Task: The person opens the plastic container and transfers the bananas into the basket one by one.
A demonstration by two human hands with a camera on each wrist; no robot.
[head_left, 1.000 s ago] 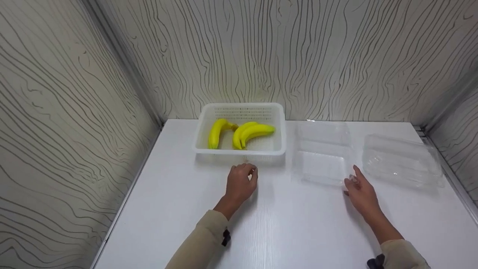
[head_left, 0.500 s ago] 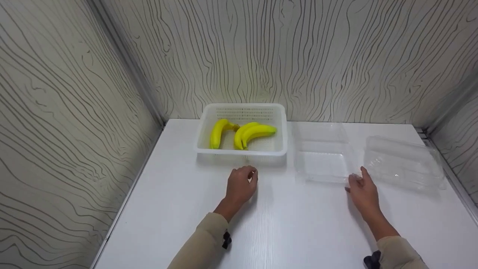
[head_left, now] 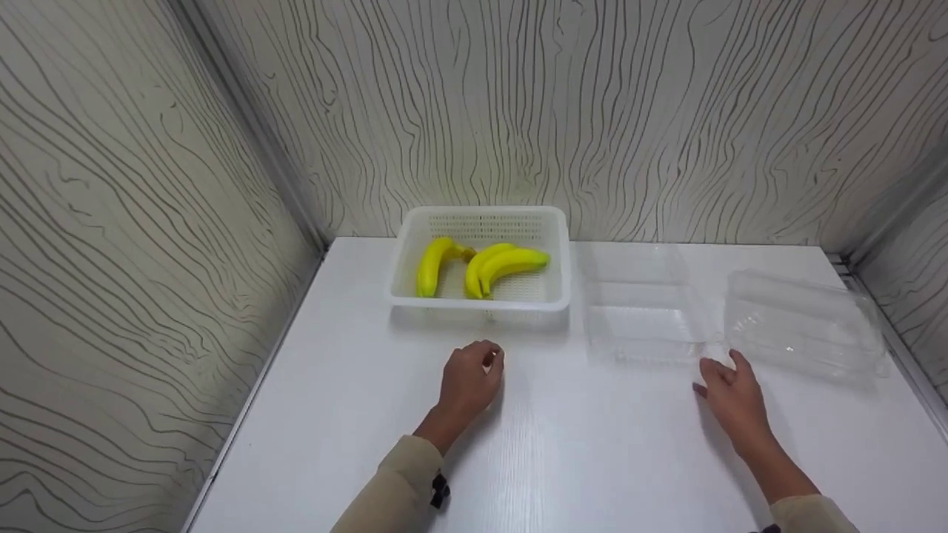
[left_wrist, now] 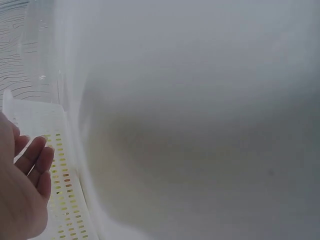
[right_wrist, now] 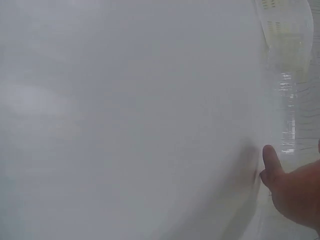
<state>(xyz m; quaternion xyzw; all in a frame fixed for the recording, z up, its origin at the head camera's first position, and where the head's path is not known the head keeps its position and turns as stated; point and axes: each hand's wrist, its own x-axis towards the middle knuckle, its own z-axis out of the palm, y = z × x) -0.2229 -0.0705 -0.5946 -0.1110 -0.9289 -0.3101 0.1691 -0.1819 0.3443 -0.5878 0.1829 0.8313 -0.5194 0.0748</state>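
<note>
My left hand (head_left: 470,379) hovers or rests over the white table just in front of the basket, fingers loosely curled around nothing; in the left wrist view those fingers (left_wrist: 42,162) show beside the basket's slotted wall (left_wrist: 67,200). Close to the near right corner of a clear plastic box (head_left: 644,352) is my right hand (head_left: 735,400), thumb and fingers relaxed, nothing gripped. Whether a fingertip still touches that box is hard to tell. Yellow bananas lie inside the white basket (head_left: 478,304): a single banana (head_left: 429,270) at left and two bananas (head_left: 507,265) side by side at right.
A second clear plastic piece, a box or lid (head_left: 807,326), lies at the table's right side. Patterned wall panels (head_left: 518,111) rise behind and at both sides. The white table (head_left: 578,451) stretches out in front of the basket and boxes.
My right hand has drawn back from the clear box's corner, toward me and slightly right; the box has shifted a little. My left hand has come slightly nearer to me.
</note>
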